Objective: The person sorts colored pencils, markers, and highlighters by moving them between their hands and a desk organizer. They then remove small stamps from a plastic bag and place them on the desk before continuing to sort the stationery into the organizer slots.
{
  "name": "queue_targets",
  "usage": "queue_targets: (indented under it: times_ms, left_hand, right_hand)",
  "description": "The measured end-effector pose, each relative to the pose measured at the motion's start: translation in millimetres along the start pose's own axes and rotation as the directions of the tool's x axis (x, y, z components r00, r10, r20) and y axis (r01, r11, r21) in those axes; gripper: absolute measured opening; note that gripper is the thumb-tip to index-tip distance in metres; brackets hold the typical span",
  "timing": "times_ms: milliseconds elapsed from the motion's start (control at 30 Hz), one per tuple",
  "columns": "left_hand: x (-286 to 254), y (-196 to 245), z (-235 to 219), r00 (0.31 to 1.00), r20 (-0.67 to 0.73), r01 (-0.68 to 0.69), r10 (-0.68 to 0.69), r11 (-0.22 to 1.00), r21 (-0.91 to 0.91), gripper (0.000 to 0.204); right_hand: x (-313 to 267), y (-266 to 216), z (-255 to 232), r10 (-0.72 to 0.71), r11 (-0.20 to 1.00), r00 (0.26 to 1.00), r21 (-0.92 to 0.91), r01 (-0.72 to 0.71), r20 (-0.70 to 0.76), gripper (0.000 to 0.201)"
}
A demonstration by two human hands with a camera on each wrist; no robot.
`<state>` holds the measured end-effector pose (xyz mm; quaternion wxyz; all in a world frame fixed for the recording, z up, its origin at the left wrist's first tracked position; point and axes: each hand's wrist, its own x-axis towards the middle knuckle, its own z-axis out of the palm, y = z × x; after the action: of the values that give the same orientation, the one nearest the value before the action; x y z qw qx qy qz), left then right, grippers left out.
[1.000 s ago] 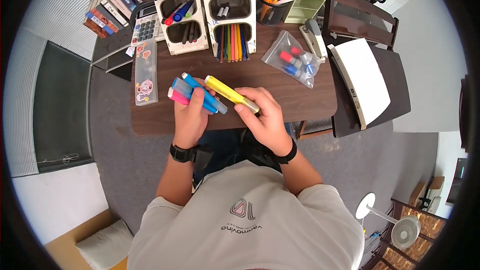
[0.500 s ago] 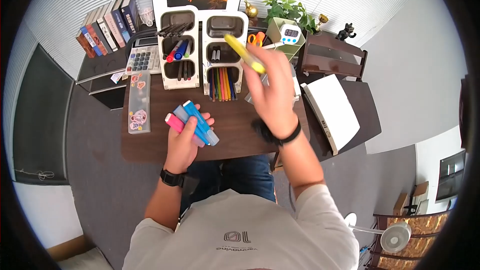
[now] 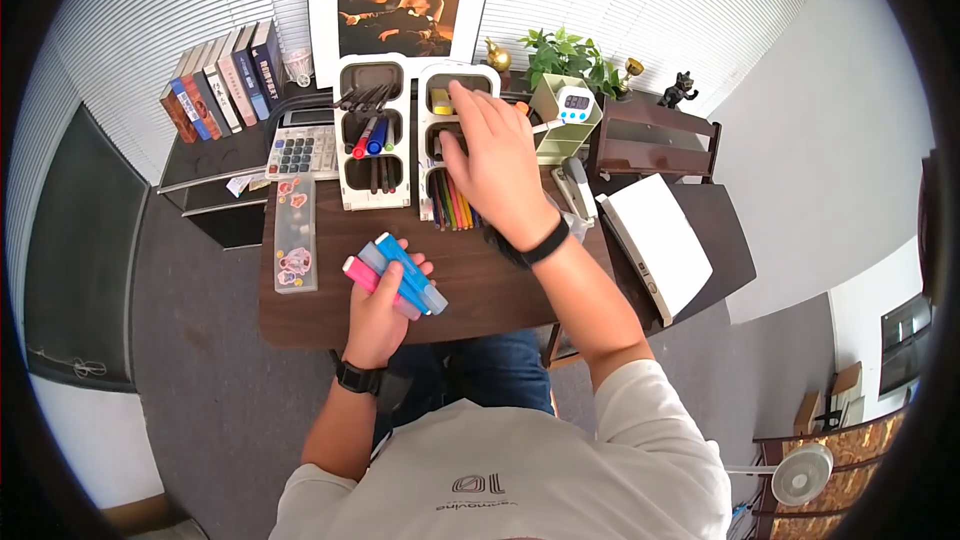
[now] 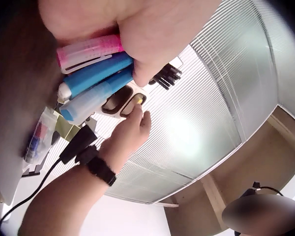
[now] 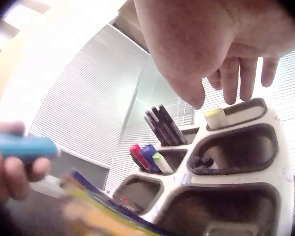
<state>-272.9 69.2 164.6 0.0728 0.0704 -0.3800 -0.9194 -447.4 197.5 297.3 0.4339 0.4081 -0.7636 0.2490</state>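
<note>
My left hand (image 3: 385, 285) grips a pink highlighter (image 3: 362, 277) and two blue highlighters (image 3: 412, 274) in a bundle above the front of the brown desk (image 3: 490, 295). In the left wrist view the pink highlighter (image 4: 88, 49) lies over the blue ones (image 4: 96, 78). My right hand (image 3: 455, 120) reaches over the right white organizer (image 3: 430, 155), its fingers straight and holding nothing. A yellow highlighter (image 3: 442, 101) stands in that organizer's top compartment, just under the fingertips (image 5: 236, 83). Its yellow cap (image 5: 216, 118) shows in the right wrist view.
The left organizer (image 3: 345, 155) holds black, red and blue markers. Coloured pencils (image 3: 455, 208) fill the right organizer's bottom slot. A calculator (image 3: 300, 152), a stickered clear case (image 3: 295, 235), books (image 3: 215, 75), a stapler (image 3: 578, 188), a timer (image 3: 578, 102) and a white box (image 3: 655, 240) surround them.
My right hand carried the yellow highlighter from the desk front up to the right organizer's top compartment and let it go. The left hand kept its bundle nearly still.
</note>
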Motion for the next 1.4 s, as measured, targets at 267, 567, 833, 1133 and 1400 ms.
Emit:
queue_targets:
  times_ms: [267, 567, 833, 1133, 1400]
  left_hand:
    - [1.3, -3.4, -11.0, 1.0, -0.001, -0.028, 0.028, 0.993, -0.112, 0.035]
    - [1.2, -2.2, -10.0, 1.0, 0.003, -0.012, 0.013, 0.993, -0.117, 0.032]
    - [4.8, 1.8, -13.5, 0.994, 0.008, 0.11, -0.112, 0.952, -0.287, 0.046]
    - [5.7, 2.9, -12.3, 0.993, 0.011, 0.116, -0.117, 0.966, -0.232, 0.058]
    - [5.5, 2.3, -15.4, 0.994, 0.009, 0.111, -0.113, 0.96, -0.258, 0.059]
  right_hand:
    - [-94.4, -79.0, -71.8, -0.074, 0.932, 0.86, 0.343, -0.121, 0.505, 0.048]
    - [-105.4, -76.1, -72.1, 0.019, 0.893, 0.844, 0.371, -0.255, 0.537, 0.047]
    - [-46.1, -39.7, -99.9, 0.213, 0.925, 0.977, 0.323, -0.201, 0.0, 0.033]
    - [-0.1, 22.8, -18.5, 0.053, 0.999, 0.995, -0.014, -0.052, 0.09, 0.025]
    - [0.0, 13.5, -2.4, 0.213, 0.976, 0.94, -0.107, -0.191, 0.268, 0.033]
